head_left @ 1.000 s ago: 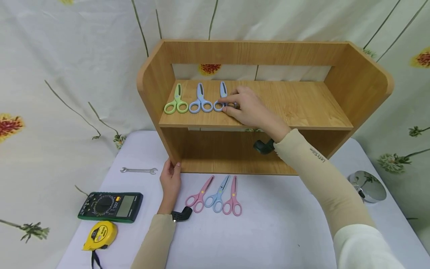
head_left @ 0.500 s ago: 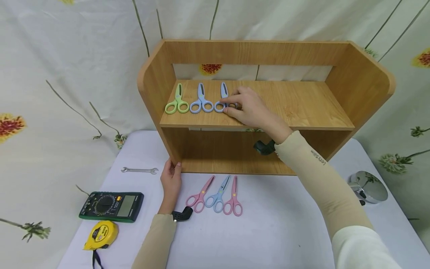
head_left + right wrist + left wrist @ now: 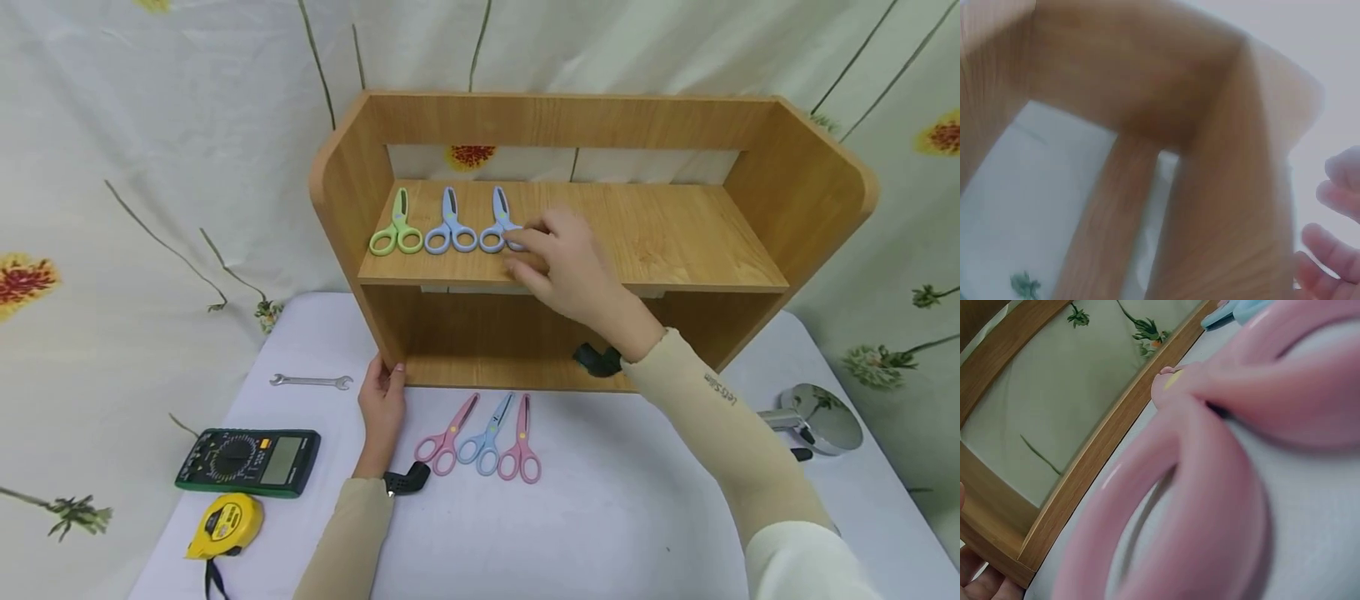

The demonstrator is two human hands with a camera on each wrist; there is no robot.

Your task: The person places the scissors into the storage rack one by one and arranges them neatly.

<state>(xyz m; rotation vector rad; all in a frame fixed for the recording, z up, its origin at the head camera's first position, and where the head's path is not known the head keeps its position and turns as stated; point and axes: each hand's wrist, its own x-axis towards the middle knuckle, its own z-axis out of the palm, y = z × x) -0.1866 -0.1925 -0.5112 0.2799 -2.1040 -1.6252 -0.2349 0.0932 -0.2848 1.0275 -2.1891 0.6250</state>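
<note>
On the wooden shelf's [image 3: 660, 233] upper board lie green scissors [image 3: 399, 221], blue scissors [image 3: 450, 218] and, to their right, a second blue pair of scissors [image 3: 499, 218]. My right hand [image 3: 573, 271] hovers at that second pair's right handle, thumb and fingers apart, with nothing held; whether a fingertip touches it I cannot tell. In the right wrist view its fingers [image 3: 1329, 256] are spread beyond the shelf edge. My left hand [image 3: 382, 412] grips the shelf's lower left corner, thumb in front. Close to the left wrist camera, pink scissors' handles [image 3: 1204, 487] loom large.
Before the shelf lie pink scissors [image 3: 450, 432], light blue scissors [image 3: 489, 435] and another pink pair of scissors [image 3: 522, 437]. At left are a wrench [image 3: 311, 381], a multimeter [image 3: 247, 462] and a yellow tape measure [image 3: 227, 523]. A round shiny metal object [image 3: 828, 419] stands at right.
My right hand has let go of the rightmost blue scissors and drawn back slightly toward the front and right, its fingers spreading. The left hand has stayed on the shelf corner.
</note>
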